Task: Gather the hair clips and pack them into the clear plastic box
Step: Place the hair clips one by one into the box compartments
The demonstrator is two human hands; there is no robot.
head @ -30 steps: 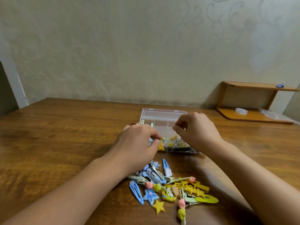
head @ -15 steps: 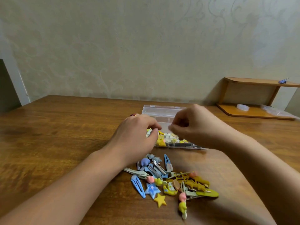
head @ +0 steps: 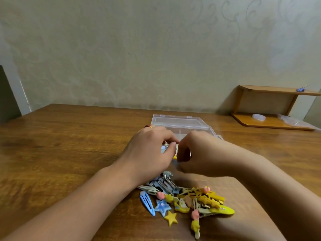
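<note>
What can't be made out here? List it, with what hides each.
Head view only:
- Contents of the clear plastic box: covered by both hands.
- What the left hand pinches: too small, partly hidden.
- Right hand fingertips: motion-blurred.
- Blue item on the wooden shelf: too small.

Hair clips (head: 185, 199) — blue, yellow, pink — brown table (head: 69, 145).

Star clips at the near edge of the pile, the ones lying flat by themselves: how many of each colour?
Blue star clip: 1
Yellow star clip: 1
Total: 2
The mustard shapes deeper in the pile are too tangled to count.
</note>
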